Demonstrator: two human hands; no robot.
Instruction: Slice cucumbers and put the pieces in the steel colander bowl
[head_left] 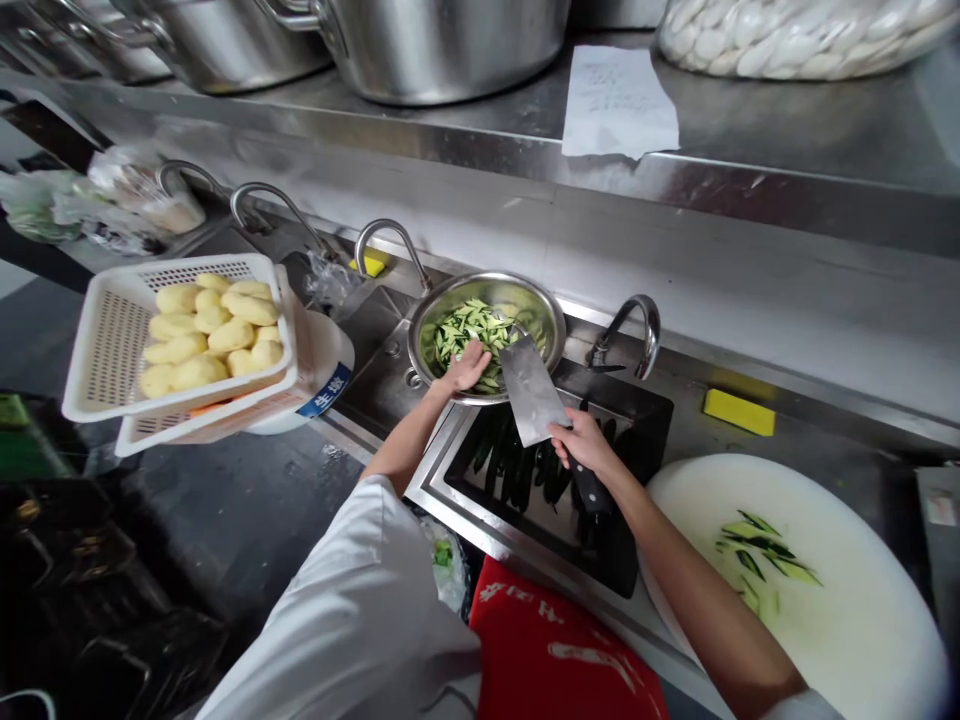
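Note:
My right hand (pixel 583 440) is wrapped round the black handle of a cleaver (pixel 531 388), whose broad blade reaches over the near right rim of a steel bowl (pixel 559 350). Sliced cucumber (pixel 469 325) fills much of the bowl. With its fingers stretched out, my left hand (pixel 469 368) is at the bowl's near rim, over the slices; whether it touches them I cannot tell. Below the blade, whole dark green cucumbers (pixel 514 470) lie in a black tray (pixel 645 405). More cucumber slices (pixel 765 548) rest on a round white cutting board (pixel 847 620) at the right.
Peeled potatoes (pixel 214 335) sit in a white basket (pixel 112 330) at the left. Curved faucets (pixel 626 325) stand behind the sinks. A yellow sponge (pixel 739 411) lies near the wall. Overhead, a steel shelf (pixel 480 135) bears large pots (pixel 450 45) and a paper note (pixel 619 105).

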